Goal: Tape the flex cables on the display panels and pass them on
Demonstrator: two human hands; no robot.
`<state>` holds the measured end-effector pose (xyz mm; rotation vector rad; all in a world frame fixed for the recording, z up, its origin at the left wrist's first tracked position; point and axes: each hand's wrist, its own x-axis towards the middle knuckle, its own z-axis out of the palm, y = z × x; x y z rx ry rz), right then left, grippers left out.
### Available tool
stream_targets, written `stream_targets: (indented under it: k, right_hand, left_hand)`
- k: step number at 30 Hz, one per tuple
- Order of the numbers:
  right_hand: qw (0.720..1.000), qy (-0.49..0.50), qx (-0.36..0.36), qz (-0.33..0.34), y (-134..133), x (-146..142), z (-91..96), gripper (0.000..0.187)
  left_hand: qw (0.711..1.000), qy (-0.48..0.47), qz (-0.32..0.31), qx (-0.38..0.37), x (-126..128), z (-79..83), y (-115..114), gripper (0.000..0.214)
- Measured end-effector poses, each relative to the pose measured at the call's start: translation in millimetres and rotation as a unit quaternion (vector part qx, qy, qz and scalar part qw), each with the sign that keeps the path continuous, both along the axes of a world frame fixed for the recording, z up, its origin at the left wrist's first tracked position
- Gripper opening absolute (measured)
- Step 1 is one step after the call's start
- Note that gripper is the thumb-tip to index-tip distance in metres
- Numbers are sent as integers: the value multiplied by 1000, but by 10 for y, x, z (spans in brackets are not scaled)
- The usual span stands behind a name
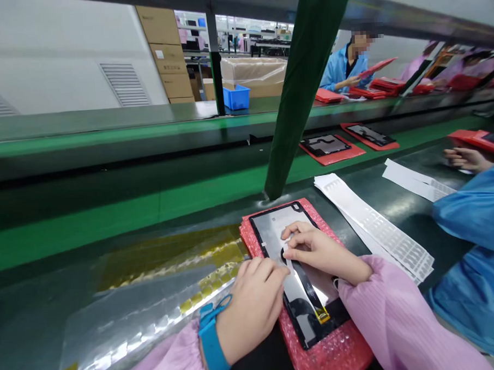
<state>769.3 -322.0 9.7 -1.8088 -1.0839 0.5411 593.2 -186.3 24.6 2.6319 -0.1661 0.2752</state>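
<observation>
A flat tablet screen panel [293, 305] lies back side up on red bubble-wrap bags [330, 350] in front of me. A dark flex cable [306, 286] with a gold connector end runs along it. My right hand [317, 251] is over the panel's middle, thumb and index finger pinched on a small white strip [290, 265] beside the cable. My left hand [258, 296], with a blue wrist strap [213, 342], rests at the panel's left edge. Its fingers are bent and their tips mostly hidden, so I cannot tell whether it grips anything.
Clear sheets with amber tape pieces [210, 282] lie at left. White label sheets [375, 223] lie at right. A green-wrapped post [304, 95] rises behind the panel. More panels [327, 145] rest on the green belt [206, 195]. A co-worker's blue sleeve [473, 208] is at right.
</observation>
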Motion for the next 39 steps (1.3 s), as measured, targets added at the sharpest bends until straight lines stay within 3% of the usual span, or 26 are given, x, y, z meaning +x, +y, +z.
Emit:
stream_targets:
  k: [10,14,18,22,26,30,35,39]
  right_hand:
    - [997,-74,0,-23,15,-28,-42,10]
    - [992,-89,-10,-87,115,9,-78,31]
    - [984,-71,-36,-156,247,86,-121,37]
    - [975,-60,-62,-203,130,245,30,37]
    - [950,-76,-119,-279,-282,407,272,36]
    - [933,-70,-195,-294,-546,354,312,29]
    - [922,-120,-199,-309,-484,165,238,21]
    - [907,-177,-192,-331,-409,56,276,18]
  left_hand:
    - [995,3,18,96,13,-181,-67,27]
    - [995,-8,37,94,11,-267,-161,30]
    - [996,16,23,85,-236,-185,-257,39]
    - [995,93,-1,-44,-787,-100,-197,44]
    - [942,142,62,-296,-1072,-215,10,35]
    - [884,182,90,-421,-746,-412,90,15]
    - [830,231,124,-492,-173,-501,-77,30]
    - [811,234,148,-516,34,-490,-188,32]
